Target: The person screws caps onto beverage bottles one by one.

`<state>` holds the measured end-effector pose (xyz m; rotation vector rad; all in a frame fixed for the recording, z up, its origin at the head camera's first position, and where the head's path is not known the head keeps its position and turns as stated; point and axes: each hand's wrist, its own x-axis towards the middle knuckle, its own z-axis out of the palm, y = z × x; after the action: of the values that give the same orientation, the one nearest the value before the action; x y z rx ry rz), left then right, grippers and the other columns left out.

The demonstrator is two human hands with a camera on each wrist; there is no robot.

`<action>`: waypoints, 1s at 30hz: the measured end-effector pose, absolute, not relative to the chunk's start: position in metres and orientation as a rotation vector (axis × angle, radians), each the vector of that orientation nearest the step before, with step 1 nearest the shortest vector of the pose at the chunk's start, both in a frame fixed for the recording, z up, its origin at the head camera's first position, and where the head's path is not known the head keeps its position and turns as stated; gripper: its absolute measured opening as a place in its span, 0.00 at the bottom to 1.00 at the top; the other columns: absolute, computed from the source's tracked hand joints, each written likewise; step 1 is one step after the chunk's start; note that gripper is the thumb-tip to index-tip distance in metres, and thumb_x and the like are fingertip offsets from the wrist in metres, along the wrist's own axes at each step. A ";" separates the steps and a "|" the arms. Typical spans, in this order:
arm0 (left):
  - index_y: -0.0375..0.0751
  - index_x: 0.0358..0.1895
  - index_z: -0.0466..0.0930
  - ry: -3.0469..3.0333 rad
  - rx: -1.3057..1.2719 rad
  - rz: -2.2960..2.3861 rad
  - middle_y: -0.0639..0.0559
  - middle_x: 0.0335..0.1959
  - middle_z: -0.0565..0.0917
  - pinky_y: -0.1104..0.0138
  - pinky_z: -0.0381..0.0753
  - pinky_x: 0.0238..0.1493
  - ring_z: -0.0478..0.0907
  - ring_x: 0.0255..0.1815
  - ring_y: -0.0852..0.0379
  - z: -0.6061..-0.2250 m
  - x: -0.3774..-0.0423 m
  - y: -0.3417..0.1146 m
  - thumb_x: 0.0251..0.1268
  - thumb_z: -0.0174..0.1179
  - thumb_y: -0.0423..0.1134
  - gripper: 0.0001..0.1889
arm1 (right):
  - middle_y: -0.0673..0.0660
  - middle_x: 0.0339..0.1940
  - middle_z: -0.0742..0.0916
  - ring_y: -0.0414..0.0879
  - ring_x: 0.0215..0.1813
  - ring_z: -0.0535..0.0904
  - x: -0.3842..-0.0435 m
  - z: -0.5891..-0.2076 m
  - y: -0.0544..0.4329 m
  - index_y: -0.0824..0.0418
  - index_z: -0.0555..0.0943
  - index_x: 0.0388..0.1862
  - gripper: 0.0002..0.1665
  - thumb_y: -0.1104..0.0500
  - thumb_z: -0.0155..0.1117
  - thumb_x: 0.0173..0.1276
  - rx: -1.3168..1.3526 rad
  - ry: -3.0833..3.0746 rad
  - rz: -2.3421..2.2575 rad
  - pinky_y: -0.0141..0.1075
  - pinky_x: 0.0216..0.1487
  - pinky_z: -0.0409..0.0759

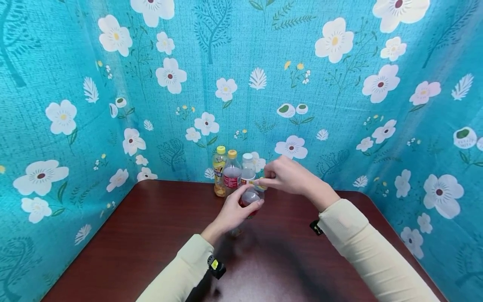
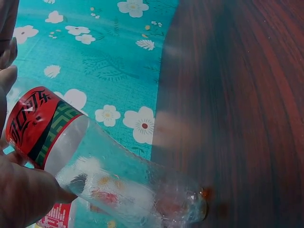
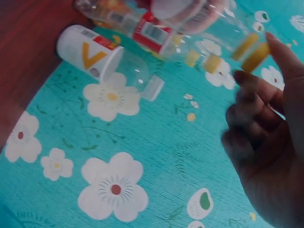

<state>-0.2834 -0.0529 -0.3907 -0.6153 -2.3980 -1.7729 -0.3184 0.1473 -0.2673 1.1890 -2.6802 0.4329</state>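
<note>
My left hand [image 1: 235, 212] holds a clear plastic bottle [image 1: 250, 196] with a red and green label [image 2: 45, 126] round its middle, tilted above the table. The thumb and fingers wrap the label. No drink shows inside. At the bottle's mouth my right hand [image 1: 284, 175] pinches a yellow cap [image 3: 256, 57] between its fingertips. A yellow ring [image 3: 244, 46] shows on the neck, with a narrow gap between it and the cap. The other right fingers are curled and blurred in the right wrist view.
Behind the hands stand a yellow-labelled bottle [image 1: 219, 174], a red-labelled bottle with an orange cap [image 1: 232, 178] and a white-capped bottle [image 1: 247, 167], close together near the back edge of the dark wooden table [image 1: 158, 226]. A blue flowered cloth [image 1: 241, 63] hangs round the table.
</note>
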 end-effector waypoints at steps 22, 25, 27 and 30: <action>0.43 0.71 0.71 -2.425 -0.579 -1.813 0.41 0.65 0.77 0.50 0.81 0.58 0.77 0.59 0.44 -0.366 -0.264 -0.059 0.72 0.65 0.41 0.27 | 0.46 0.21 0.78 0.42 0.25 0.73 -0.317 -0.265 0.148 0.55 0.85 0.48 0.11 0.52 0.70 0.72 1.329 -2.741 0.586 0.38 0.31 0.73; 0.43 0.70 0.71 -2.430 -0.591 -1.803 0.41 0.64 0.78 0.50 0.81 0.58 0.78 0.58 0.44 -0.367 -0.265 -0.059 0.72 0.65 0.40 0.26 | 0.45 0.15 0.75 0.40 0.20 0.68 -0.315 -0.269 0.142 0.53 0.83 0.31 0.15 0.44 0.69 0.71 1.181 -2.712 0.471 0.35 0.23 0.66; 0.44 0.70 0.71 -2.430 -0.590 -1.802 0.41 0.64 0.78 0.50 0.82 0.58 0.78 0.58 0.45 -0.369 -0.267 -0.059 0.72 0.65 0.40 0.26 | 0.45 0.12 0.71 0.40 0.17 0.64 -0.314 -0.271 0.139 0.51 0.78 0.20 0.25 0.37 0.66 0.71 1.078 -2.688 0.371 0.35 0.20 0.61; 0.46 0.71 0.71 -2.426 -0.578 -1.808 0.42 0.65 0.78 0.50 0.82 0.58 0.78 0.59 0.44 -0.382 -0.276 -0.060 0.72 0.65 0.41 0.27 | 0.45 0.10 0.67 0.41 0.15 0.62 -0.313 -0.271 0.138 0.49 0.73 0.12 0.33 0.30 0.62 0.70 0.985 -2.659 0.311 0.36 0.18 0.57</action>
<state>-0.2765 -0.0596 -0.3816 -0.5781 -2.4256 -1.8076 -0.3134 0.1377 -0.2713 0.9854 -2.6590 0.3114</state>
